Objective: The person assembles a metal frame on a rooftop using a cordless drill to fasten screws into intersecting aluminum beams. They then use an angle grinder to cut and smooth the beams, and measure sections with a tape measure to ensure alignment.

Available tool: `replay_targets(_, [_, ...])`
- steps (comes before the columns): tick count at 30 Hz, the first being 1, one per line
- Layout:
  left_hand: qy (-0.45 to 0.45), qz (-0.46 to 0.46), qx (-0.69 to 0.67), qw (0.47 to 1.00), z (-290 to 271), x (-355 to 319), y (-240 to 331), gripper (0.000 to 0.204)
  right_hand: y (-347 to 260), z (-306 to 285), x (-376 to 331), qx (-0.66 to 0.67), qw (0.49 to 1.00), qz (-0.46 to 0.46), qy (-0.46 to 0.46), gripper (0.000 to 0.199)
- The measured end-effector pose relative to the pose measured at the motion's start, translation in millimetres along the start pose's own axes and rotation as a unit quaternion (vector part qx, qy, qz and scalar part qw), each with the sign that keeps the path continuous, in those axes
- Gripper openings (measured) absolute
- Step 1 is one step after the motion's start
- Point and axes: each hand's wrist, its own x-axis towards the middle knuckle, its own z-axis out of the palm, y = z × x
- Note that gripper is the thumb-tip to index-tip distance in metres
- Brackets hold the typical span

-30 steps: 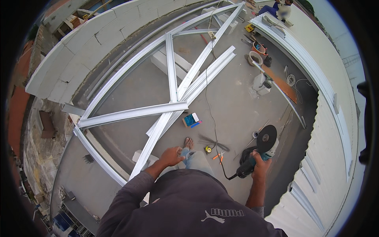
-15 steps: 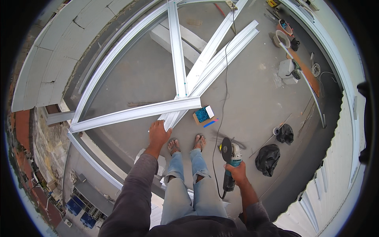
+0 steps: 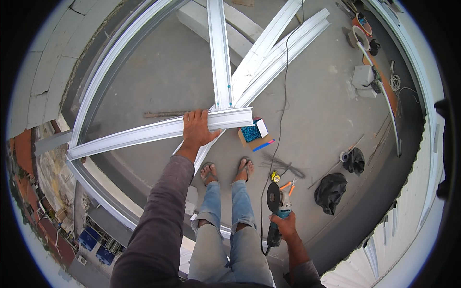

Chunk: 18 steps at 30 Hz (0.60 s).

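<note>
My left hand (image 3: 196,130) grips a white metal channel (image 3: 129,137) near its right end, fingers over the far edge and thumb along the near side. The channel's left end meets the curved metal frame; its right end lies across other metal channels (image 3: 283,53). An upright channel (image 3: 218,53) with small blue screws ends just beyond my hand. Low on my right, my right hand (image 3: 283,225) holds a teal and black angle grinder (image 3: 284,209) by its body, its dark disc pointing away from me. Whether the disc spins I cannot tell.
A cardboard box of blue screws (image 3: 250,135) sits beside the channel's end. A power cord (image 3: 285,91) runs along the floor to the grinder. A yellow tape measure (image 3: 274,176), orange-handled pliers (image 3: 288,186) and black bags (image 3: 330,193) lie right. Buckets (image 3: 359,38) stand far right.
My left hand has moved forward from near the crossing channels' lower end onto the left-running channel. The grinder has shifted slightly down and left, and the tape measure and pliers now show beyond it.
</note>
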Motion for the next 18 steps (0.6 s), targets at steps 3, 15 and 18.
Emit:
replay_targets(3, [-0.034, 0.013, 0.015, 0.999, -0.4, 5.7, -4.8, 0.092, -1.5, -1.7, 1.0, 0.012, 1.000, -0.003, 0.004, 0.033])
replay_targets(15, [-0.063, 0.081, 0.086, 0.991, -1.4, -0.2, 8.1, 0.087, -23.7, 1.9, 16.3, 0.036, 0.995, -0.087, 0.016, 0.025])
replay_targets(18, [-0.045, 0.095, 0.064, 0.992, 6.9, -10.1, 42.5, 0.087, -30.4, -3.3, 26.7, 0.021, 0.994, -0.106, 0.001, 0.032])
